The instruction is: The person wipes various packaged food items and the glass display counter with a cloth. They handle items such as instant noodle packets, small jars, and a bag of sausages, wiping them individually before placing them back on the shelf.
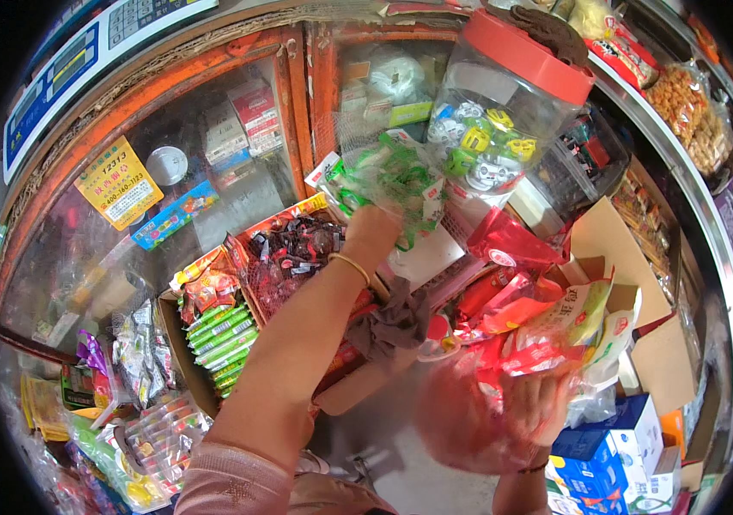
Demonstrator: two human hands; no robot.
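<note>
My left hand (376,228), with a bangle at its wrist, reaches to a clear mesh-like bag of green-wrapped packets (398,180); its fingers are partly hidden by the bag, so its hold is unclear. Low on the right, my right hand (537,402) is blurred and grips a red and clear plastic bag (485,412). Between the hands lie a dark crumpled cloth (395,318) and a red-capped container (437,328). Just left of my left forearm are a box of dark wrapped sweets (289,257) and a row of green packets (221,341).
A large clear jar with a red lid (527,58) stands beyond the bags. Orange-framed glass cabinet doors (307,109) are behind. Red and yellow-green snack packets (579,309), an open cardboard box (621,257) and blue and white cartons (604,460) crowd the right side.
</note>
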